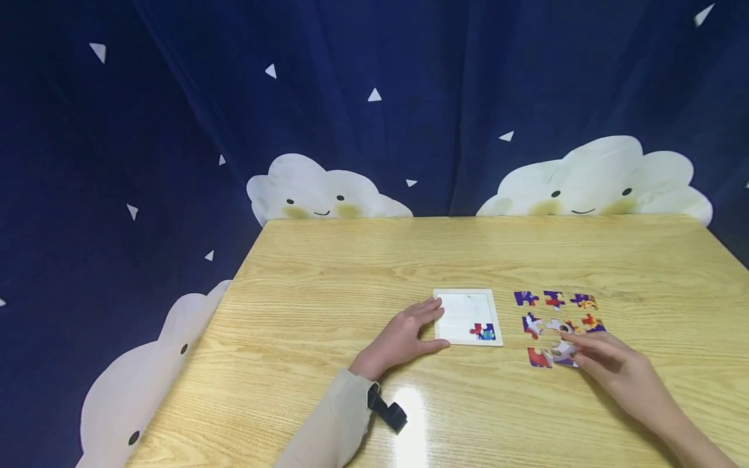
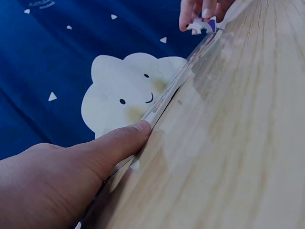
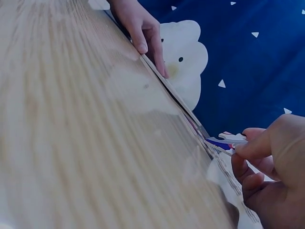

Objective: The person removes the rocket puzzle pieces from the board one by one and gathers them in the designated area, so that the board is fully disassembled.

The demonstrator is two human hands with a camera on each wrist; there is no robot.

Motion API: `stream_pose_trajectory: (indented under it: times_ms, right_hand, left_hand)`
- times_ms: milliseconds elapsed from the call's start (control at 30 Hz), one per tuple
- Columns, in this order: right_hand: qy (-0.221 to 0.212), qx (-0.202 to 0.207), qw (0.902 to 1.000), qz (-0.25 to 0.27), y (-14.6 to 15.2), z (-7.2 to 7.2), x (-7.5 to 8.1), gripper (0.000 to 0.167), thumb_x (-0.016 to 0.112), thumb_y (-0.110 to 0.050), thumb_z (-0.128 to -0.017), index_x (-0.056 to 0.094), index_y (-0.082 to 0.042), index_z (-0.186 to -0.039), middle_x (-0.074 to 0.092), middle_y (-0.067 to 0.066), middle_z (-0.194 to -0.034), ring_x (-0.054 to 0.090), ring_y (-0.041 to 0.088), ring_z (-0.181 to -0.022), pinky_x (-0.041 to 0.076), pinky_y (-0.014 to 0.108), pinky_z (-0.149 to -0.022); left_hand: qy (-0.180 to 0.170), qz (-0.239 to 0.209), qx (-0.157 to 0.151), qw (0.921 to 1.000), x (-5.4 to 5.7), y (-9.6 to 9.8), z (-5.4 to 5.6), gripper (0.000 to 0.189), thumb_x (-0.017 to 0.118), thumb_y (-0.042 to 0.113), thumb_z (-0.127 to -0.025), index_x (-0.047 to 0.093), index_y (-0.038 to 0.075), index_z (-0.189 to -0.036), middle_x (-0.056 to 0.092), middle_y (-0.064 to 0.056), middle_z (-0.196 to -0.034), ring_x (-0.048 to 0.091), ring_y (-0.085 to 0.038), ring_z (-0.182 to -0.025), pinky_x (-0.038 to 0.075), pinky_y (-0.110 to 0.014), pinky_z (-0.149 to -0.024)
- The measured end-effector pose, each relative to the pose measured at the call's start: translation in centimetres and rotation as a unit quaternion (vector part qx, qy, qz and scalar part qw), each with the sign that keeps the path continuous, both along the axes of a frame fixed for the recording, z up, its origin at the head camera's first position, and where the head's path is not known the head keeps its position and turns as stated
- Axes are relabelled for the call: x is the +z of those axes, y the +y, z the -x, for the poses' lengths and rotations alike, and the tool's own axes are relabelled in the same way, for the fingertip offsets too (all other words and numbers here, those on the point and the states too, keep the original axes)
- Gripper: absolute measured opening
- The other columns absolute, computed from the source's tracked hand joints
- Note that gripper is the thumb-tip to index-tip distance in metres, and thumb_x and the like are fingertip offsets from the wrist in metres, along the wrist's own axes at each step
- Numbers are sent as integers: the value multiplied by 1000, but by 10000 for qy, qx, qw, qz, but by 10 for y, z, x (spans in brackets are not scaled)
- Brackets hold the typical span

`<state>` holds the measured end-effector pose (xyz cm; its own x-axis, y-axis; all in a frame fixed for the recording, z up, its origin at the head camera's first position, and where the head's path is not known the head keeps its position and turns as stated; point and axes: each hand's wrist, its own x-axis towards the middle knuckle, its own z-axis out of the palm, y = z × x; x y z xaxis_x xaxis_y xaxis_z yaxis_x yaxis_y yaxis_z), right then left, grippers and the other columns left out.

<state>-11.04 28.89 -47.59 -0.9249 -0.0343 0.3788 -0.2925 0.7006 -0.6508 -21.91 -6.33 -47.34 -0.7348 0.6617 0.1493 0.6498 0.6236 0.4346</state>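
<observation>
My left hand (image 1: 404,333) rests at the left side of a white square puzzle tray (image 1: 499,325), fingertips on its rim and thumb at the lower left corner. Two joined jigsaw pieces (image 1: 486,332) fill the tray's lower right corner. Over the loose pieces at the right, my right hand (image 1: 623,374) pinches a white and purple jigsaw piece (image 2: 202,26) between thumb and fingers. The right wrist view also shows this hand (image 3: 271,162) gripping it close above the tabletop. Part of the held piece is hidden by the fingers.
Several loose jigsaw pieces lie in rough rows right of the tray, among them a purple one (image 1: 526,298) and a red one (image 1: 539,357). The wooden table (image 1: 351,260) meets a dark blue cloud-print curtain (image 1: 363,130) behind. A black strap (image 1: 387,411) hangs from the left sleeve.
</observation>
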Motion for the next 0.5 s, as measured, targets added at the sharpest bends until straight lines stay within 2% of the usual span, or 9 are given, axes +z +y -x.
stream_pose_trajectory:
  times_ms: [200,500]
  right_hand:
    - [-242,-181,9995,-132,9,-2,-1,35,72,-8,-88,70,-17,-121,53,-41,-105,43,-28,-98,30,-8,-80]
    - [-262,-160,9995,-35,15,-6,-2,35,71,-9,-88,69,-14,-122,52,-43,-109,42,-30,-101,27,-10,-82]
  left_hand:
    - [-34,4,27,10000,0,0,0,67,65,49,-91,49,10,-144,39,-3,-157,36,-18,-147,32,-35,-121]
    - [-66,-21,28,10000,1,0,0,68,65,48,-90,49,10,-143,38,-3,-157,35,-18,-147,31,-35,-122]
